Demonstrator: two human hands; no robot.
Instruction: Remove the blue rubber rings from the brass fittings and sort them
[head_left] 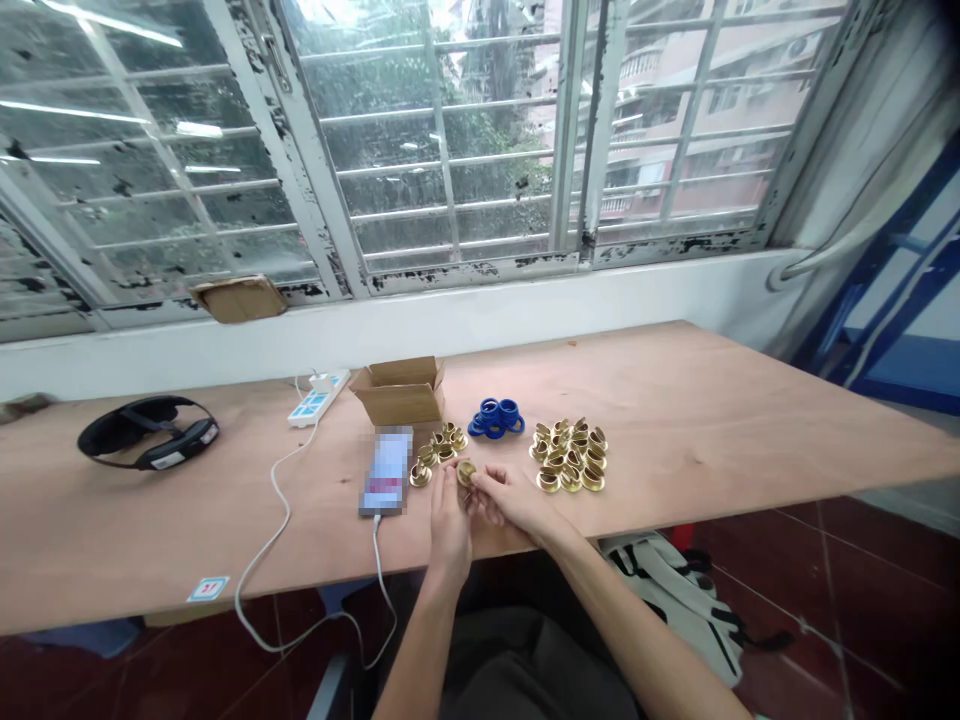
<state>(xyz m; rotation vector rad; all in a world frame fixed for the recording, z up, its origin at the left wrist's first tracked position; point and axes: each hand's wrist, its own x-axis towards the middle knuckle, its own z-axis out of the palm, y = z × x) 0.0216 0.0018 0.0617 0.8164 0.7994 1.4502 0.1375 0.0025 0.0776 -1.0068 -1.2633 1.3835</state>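
Above the table's front edge, a round gold-coloured metal piece (466,472) is held between my two hands. My left hand (451,518) has its fingers closed on the left side of it. From the right, my right hand (514,497) pinches the same piece with thumb and fingers. Similar gold pieces (442,443) lie in a small group just beyond my left hand. A larger cluster of gold pieces (570,456) stands to the right of my right hand. Blue rings (495,418), some stacked, lie farther back between the two groups.
Left of my hands lies a phone (386,470) with a white cable plugged in. Behind it stands an open cardboard box (399,392). A power strip (319,400) and a black headset (148,432) sit farther left on the wooden table (675,400). Barred windows rise behind.
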